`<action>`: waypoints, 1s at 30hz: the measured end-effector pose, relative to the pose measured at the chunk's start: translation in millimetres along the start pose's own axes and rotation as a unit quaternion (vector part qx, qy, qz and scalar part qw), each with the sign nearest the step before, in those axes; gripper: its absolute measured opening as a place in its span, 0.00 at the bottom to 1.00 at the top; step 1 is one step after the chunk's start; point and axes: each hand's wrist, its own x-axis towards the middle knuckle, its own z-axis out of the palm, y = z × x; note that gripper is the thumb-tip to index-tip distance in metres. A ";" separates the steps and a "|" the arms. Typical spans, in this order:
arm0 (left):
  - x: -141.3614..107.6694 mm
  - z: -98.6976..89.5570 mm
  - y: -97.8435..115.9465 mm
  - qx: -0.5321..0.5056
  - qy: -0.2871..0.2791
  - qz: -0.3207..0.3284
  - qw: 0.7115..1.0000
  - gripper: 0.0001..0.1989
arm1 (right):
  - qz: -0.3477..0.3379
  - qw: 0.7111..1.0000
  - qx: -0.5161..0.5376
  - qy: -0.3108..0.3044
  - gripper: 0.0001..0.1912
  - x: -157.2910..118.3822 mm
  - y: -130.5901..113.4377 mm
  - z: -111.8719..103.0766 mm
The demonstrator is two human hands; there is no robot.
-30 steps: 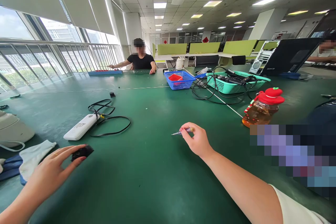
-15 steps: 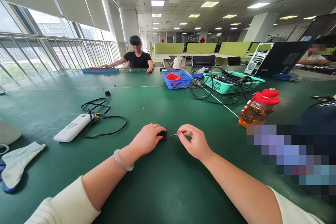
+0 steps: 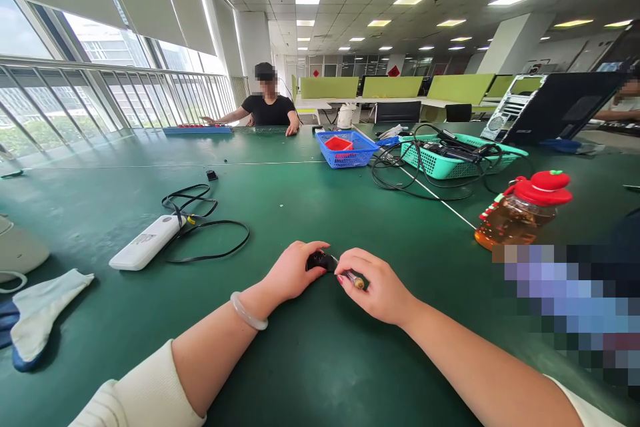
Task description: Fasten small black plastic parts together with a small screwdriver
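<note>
My left hand (image 3: 296,269) holds a small black object (image 3: 321,261) between thumb and fingers, low over the green table (image 3: 280,360). Just right of it, my right hand (image 3: 373,283) pinches a small screwdriver (image 3: 356,279) by its handle. The tool's thin shaft points up and left and its tip is at the right end of the black object. Whether the tip touches a screw is too small to tell.
On the left lie a white power bank (image 3: 147,242), a black cable (image 3: 220,255) and a glove (image 3: 43,320). Farther back are a blue basket (image 3: 347,157) and a green basket (image 3: 440,167) with cables. A red-lidded bottle (image 3: 520,217) stands right. A person (image 3: 267,107) sits opposite.
The screwdriver has come to the black object and its handle now tilts down toward me. My left fingers have opened wider around the object, showing more of it. The view has shifted slightly.
</note>
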 end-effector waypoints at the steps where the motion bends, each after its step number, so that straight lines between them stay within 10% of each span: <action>1: 0.3 0.1 -0.1 -0.001 0.002 -0.001 1.000 0.24 | 0.003 1.000 0.000 0.004 0.06 0.0 -0.2 0.1; 30: -0.7 1.5 -8.1 0.041 0.035 0.025 0.998 0.16 | -0.186 0.974 -0.129 0.024 0.06 -0.4 -21.4 -6.0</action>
